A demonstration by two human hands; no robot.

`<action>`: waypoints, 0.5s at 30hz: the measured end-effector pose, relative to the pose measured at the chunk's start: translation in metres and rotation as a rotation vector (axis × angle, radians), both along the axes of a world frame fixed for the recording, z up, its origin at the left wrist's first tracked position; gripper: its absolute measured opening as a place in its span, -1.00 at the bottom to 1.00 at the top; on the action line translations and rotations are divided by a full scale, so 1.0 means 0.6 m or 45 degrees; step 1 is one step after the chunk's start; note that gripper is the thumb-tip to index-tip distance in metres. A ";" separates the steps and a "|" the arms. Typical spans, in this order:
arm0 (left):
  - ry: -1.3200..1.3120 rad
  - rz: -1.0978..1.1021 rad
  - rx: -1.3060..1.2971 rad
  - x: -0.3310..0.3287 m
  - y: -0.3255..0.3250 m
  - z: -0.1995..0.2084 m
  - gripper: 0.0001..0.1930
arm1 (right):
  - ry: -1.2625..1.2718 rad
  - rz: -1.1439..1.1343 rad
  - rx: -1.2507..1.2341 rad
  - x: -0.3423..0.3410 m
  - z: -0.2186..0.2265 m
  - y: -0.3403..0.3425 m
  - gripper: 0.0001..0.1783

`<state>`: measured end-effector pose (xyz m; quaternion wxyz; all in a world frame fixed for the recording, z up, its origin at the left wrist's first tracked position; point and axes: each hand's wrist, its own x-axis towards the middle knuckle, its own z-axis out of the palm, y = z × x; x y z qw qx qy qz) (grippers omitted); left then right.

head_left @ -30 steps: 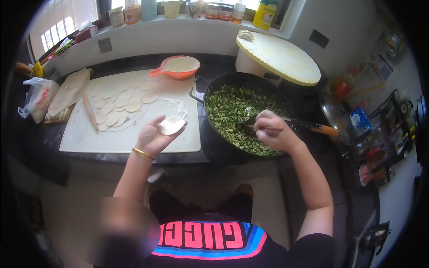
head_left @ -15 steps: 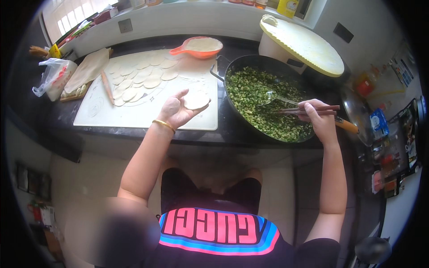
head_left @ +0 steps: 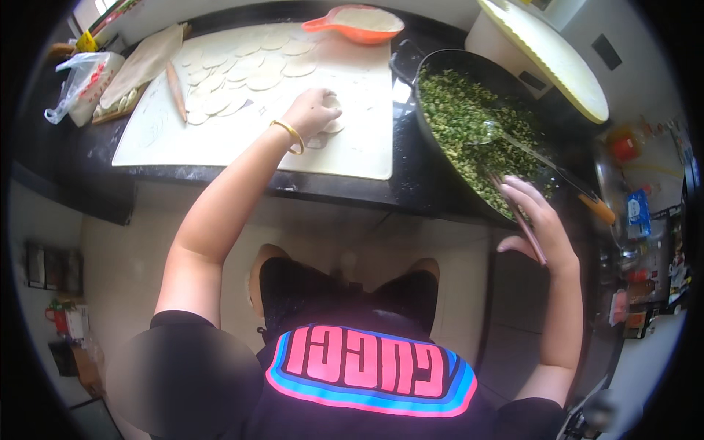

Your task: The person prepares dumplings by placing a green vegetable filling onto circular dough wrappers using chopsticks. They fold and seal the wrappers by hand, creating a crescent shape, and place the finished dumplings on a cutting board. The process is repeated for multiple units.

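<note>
On the pale mat (head_left: 242, 150), my left hand (head_left: 312, 114) curls closed around a round dough wrapper (head_left: 335, 126), which the fingers partly cover. My right hand (head_left: 543, 224) is at the near right rim of the black wok (head_left: 455, 183), fingers stretched and thumb apart. A pair of brown chopsticks (head_left: 524, 229) lies slanted over that rim, against the open hand, tips in the chopped green filling (head_left: 469, 103). A metal spoon (head_left: 524, 150) with an orange-brown handle rests in the filling. Several flat dough rounds (head_left: 268, 73) overlap farther back on the mat.
A wooden rolling pin (head_left: 177, 92) lies on the mat's left part. Behind the mat is an orange scoop (head_left: 359, 33) with flour-like powder. Left of it stands a white plastic bag (head_left: 84, 84); a large pale lid (head_left: 557, 59) leans behind the wok. The dark counter's edge (head_left: 293, 187) runs in front.
My left hand has turned over from palm-up with the wrapper and come down onto the mat. My right hand has drawn back toward me and its fingers have opened from the chopsticks.
</note>
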<state>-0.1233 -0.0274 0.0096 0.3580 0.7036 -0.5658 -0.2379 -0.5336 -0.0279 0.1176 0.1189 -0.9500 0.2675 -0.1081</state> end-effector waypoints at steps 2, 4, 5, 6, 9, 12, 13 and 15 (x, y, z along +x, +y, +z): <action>-0.059 0.021 -0.188 0.006 0.000 -0.006 -0.60 | 0.012 -0.081 -0.131 -0.017 0.004 0.006 -0.16; -0.105 -0.007 -0.117 0.003 -0.006 -0.001 -0.55 | -0.037 -0.339 -0.193 -0.048 0.015 0.039 -0.23; -0.143 0.020 -0.072 0.010 0.005 -0.002 -0.52 | -0.082 -0.425 -0.209 -0.061 0.011 0.045 -0.30; -0.187 0.017 -0.076 0.015 0.015 -0.003 -0.51 | -0.148 -0.455 -0.241 -0.081 0.006 0.053 -0.38; -0.023 0.034 -0.149 0.027 0.040 -0.021 -0.50 | -0.861 -0.911 -0.129 -0.145 -0.093 0.093 -0.73; 0.036 0.027 -0.193 0.044 0.069 -0.037 -0.50 | -1.053 -1.459 0.070 -0.121 -0.198 0.142 -0.82; -0.018 0.049 -0.213 0.049 0.085 -0.034 -0.51 | -1.021 -1.455 0.160 -0.110 -0.235 0.150 -0.83; -0.146 0.087 -0.259 0.050 0.120 -0.026 -0.51 | -0.995 -1.342 0.480 -0.111 -0.317 0.164 -0.87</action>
